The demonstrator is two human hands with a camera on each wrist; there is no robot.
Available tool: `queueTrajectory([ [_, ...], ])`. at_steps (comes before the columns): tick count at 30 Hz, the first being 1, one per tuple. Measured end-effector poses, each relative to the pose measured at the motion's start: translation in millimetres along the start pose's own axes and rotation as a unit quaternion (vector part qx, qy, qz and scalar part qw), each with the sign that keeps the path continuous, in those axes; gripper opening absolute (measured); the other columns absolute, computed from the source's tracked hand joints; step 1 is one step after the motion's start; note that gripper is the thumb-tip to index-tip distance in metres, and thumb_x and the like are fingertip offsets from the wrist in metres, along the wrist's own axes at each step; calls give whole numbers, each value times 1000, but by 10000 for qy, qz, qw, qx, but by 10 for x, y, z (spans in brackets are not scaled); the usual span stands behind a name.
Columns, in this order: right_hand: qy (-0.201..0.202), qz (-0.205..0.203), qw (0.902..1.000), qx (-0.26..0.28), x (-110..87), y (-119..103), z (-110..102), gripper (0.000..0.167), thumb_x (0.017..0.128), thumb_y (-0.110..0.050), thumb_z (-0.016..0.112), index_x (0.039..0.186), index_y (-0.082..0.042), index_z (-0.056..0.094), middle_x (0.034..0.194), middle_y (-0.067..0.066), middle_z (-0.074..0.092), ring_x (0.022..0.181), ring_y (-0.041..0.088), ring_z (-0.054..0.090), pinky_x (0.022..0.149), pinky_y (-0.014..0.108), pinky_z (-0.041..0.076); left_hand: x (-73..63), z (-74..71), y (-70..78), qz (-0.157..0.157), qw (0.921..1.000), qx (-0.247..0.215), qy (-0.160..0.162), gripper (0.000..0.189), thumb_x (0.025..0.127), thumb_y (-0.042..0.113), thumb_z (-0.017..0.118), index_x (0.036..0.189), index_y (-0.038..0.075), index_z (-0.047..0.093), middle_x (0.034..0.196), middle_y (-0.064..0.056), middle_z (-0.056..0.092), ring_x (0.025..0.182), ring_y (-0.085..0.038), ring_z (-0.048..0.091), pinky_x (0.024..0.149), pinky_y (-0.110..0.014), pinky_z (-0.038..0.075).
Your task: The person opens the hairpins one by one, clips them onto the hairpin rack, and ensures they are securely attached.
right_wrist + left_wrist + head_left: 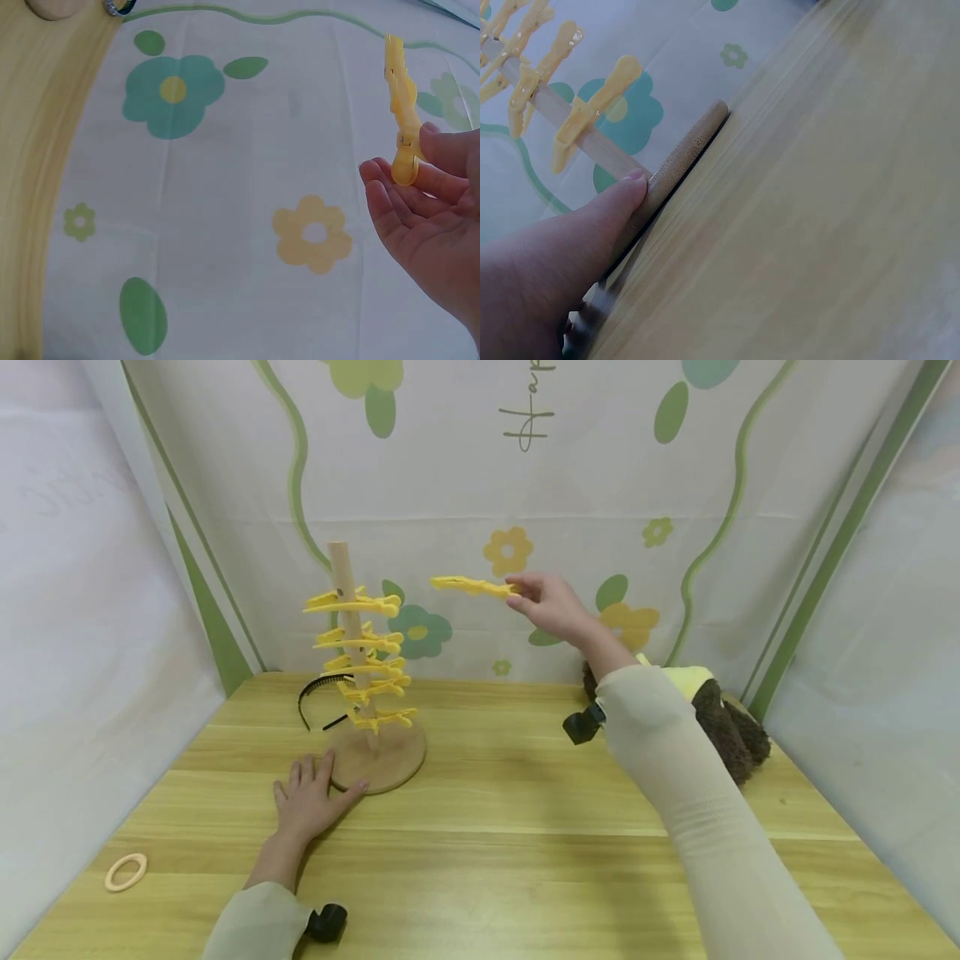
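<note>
In the head view, my right hand (553,606) pinches a yellow clothespin (472,586) by one end, in the air to the right of a wooden stand. The right wrist view shows this clothespin (402,105) between thumb and fingers. Several more yellow clothespins (360,643) are clipped at different heights along the stand's upright post (340,564). My left hand (306,802) lies with spread, straight fingers at the near left edge of the round base (401,760). Up close in the left wrist view, the thumb touches the base's rim (694,146).
Behind the stand lies a black toothed headband (303,702). A pale wooden ring (126,872) lies at the table's left side. At the back right sits a dark brown plush thing with yellow cloth (723,735), partly behind my right arm. Printed cloth walls surround the table (487,793).
</note>
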State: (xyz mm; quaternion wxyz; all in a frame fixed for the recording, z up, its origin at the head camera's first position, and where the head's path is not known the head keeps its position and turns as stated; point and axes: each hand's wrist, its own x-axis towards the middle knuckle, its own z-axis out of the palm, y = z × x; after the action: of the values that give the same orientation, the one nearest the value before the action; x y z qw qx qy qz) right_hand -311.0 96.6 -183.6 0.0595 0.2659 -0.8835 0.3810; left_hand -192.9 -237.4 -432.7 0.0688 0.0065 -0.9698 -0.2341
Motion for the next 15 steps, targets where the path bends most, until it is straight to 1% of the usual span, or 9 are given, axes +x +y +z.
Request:
queueTrajectory([
  [3,-77,-11,9999,-140,66,-93,-14,39,89,-17,50,124,-2,45,111,12,55,97,18,50,80,30,40,0,7,-5,-6,10000,-12,-6,91,76,64,42,136,0,17,134,-34,7,121,-48,0,84,-65,-9],
  [8,-196,-63,9988,-438,162,-243,-29,38,89,-20,49,123,-4,48,111,10,55,91,16,50,76,29,40,9,24,-24,2,10000,-22,17,91,76,64,42,136,1,17,135,-34,6,121,-48,0,84,-65,-10],
  [10,-223,-160,9983,-521,193,-302,-28,36,89,-19,50,121,-3,49,108,10,56,87,17,50,73,29,40,12,33,-30,18,10000,-23,21,91,77,64,42,136,0,17,134,-34,6,121,-48,0,84,-65,-10],
  [11,-227,-221,9979,-565,205,-332,-25,35,89,-19,49,121,-3,50,107,10,56,87,16,50,74,28,40,13,35,-32,22,10000,-12,22,91,77,64,42,136,0,17,134,-34,6,121,-48,0,85,-65,-10],
  [15,-165,-471,9965,-668,248,-446,10,33,88,-17,50,117,0,52,101,10,58,82,17,52,71,27,42,20,38,-24,25,10000,-4,32,90,77,63,42,136,0,17,135,-33,6,121,-48,0,85,-64,-10],
])
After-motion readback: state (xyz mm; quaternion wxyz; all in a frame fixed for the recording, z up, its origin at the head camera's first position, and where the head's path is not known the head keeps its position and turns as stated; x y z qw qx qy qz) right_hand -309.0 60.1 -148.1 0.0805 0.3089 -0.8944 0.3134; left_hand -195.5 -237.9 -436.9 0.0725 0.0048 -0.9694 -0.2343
